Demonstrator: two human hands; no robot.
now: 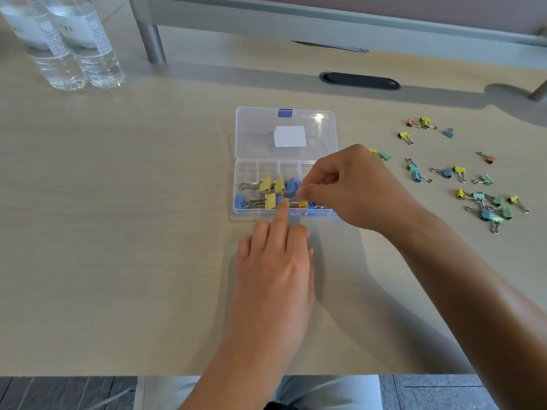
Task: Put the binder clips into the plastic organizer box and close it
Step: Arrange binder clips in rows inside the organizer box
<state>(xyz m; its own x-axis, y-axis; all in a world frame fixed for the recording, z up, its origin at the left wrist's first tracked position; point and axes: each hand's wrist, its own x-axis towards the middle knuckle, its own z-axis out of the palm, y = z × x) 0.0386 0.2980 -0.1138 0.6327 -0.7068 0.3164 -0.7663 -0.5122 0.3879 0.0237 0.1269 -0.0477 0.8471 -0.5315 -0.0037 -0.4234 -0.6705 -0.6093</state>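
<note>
two hands meet over the front row of the plastic organizer box (284,184). the right hand (352,187) has its fingers curled, thumb and fingertips pinching the wire handle of an orange binder clip (302,204) that sits low in a front compartment of the box. the left hand (276,258) lies just in front of the box with its index finger stretched out straight, the tip touching that same wire handle; its other fingers are loosely bent and hold nothing.

the box sits open on the counter (133,232), its clear lid (287,133) laid flat behind the tray, a blue latch on the lid's far edge and a white label on its middle. inside the box, yellow and blue clips (266,184) fill the left and middle compartments.

to the right of the box, well apart from it, loose binder clips (479,199) in yellow, green, blue and orange lie scattered on the counter. far left of and behind the box stand two clear water bottles (74,45). behind the box is a dark oval cable slot (359,80).
</note>
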